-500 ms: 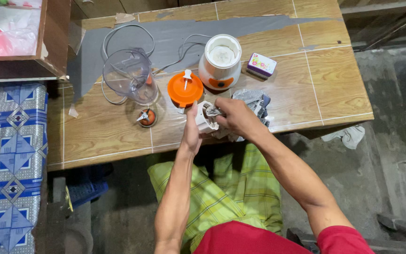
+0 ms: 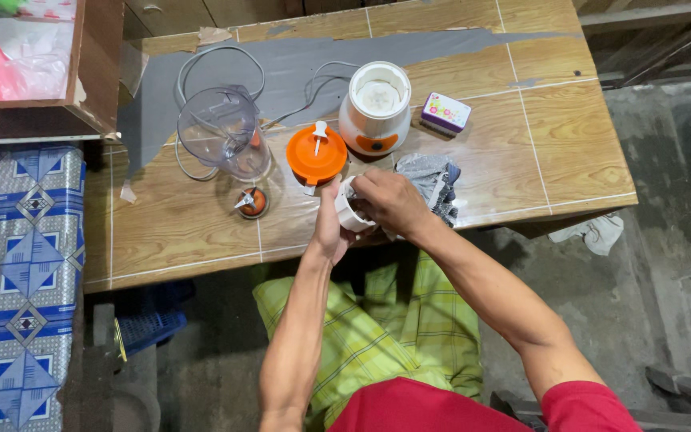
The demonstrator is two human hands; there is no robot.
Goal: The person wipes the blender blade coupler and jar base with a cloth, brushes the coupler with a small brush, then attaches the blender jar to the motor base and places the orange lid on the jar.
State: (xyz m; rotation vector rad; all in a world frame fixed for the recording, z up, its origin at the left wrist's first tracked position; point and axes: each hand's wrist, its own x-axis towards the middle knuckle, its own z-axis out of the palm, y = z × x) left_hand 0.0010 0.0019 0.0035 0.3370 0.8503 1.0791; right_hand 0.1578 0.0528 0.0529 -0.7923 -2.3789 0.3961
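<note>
— What sits between the hands?

— A small white plastic cup-like part, held just above the near edge of the wooden surface. The left hand backs it from the left, its fingers pressed together and pointing up along the part's side. The right hand covers it from the right and above, fingers curled down over the rim and gripping it.

— And right around that?

— A grey cloth lies bunched just behind the right hand, touching it or nearly so. Just beyond the left fingertips lies an orange round lid with a white knob in its middle. Left of the lid, a small orange blade piece rests on the surface.

— Farther out?

— A clear jug lies tipped on its side behind the blade piece. A white blender base with an orange front stands upright behind the lid, its grey cord looping over the far left of the surface. Right of the base lies a small white and purple box. On the floor, a pale rag lies past the right corner.
</note>
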